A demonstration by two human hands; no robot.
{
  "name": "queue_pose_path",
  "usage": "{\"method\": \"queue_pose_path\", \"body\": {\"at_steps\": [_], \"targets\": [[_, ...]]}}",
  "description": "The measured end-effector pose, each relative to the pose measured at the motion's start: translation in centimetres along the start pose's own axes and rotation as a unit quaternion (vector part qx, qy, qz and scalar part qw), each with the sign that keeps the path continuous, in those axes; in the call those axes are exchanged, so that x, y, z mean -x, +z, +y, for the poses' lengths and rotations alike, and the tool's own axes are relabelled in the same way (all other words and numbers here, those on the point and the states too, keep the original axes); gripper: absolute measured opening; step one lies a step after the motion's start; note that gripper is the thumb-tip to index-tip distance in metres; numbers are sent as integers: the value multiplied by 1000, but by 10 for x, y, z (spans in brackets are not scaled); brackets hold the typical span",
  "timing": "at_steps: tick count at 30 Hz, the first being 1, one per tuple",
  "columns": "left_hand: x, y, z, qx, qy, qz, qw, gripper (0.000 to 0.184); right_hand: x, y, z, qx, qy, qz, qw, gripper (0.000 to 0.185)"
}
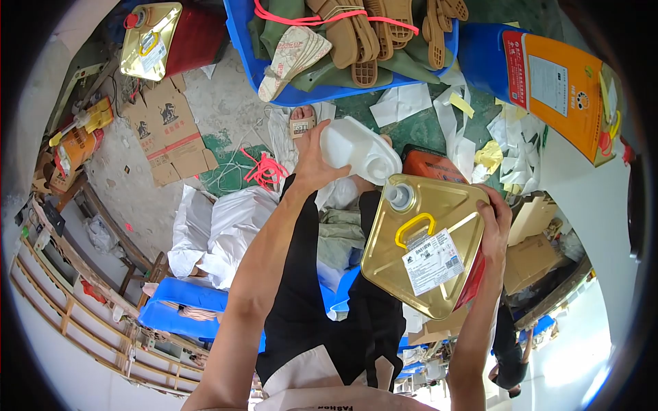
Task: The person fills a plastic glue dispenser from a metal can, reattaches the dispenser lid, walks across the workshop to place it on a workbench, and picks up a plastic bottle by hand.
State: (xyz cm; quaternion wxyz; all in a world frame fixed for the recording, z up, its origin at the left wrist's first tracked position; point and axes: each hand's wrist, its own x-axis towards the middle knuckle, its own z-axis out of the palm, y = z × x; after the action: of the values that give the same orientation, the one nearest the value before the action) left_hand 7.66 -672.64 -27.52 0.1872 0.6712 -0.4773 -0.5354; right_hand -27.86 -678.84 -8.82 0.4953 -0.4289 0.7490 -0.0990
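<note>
We look down on a grey and green floor (229, 113), strewn with paper scraps along the side nearer the orange drum. At its far edge sits a blue bin (241, 48), its raised walls apparently keeping the brown soles (367, 34) from spilling. Beyond the bin's right corner leans the orange drum (555, 85), seen from a slant. Flattened cardboard (168, 130) lies on the floor left of the bin's near corner.

Nearest us, lifted off the floor, is the gold-topped can (449, 219). Our right hand (498, 216) grasps its right edge, fingers curled over the corner; this grip probably lets us steady the can from the side away from the opening.

Just beyond the can's far-left corner, our left hand (315, 161) grips the white jug (353, 144), thumb and fingers spread around its near-left side, seemingly so that its round mouth stays clear and faces the can. We cannot tell whether jug and can touch.

Smaller still, the yellow handle (412, 220) stands up unheld beside the paper label (435, 264), and the pale spout (399, 196) sits at that far-left corner, likely placed there to keep it near an edge.
</note>
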Motion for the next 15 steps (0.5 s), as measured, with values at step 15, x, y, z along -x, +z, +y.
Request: {"method": "queue_pose_path", "body": {"at_steps": [15], "targets": [[4, 4, 12, 28, 26, -15, 999, 109, 25, -15, 4, -42, 0, -15, 999, 38]]}}
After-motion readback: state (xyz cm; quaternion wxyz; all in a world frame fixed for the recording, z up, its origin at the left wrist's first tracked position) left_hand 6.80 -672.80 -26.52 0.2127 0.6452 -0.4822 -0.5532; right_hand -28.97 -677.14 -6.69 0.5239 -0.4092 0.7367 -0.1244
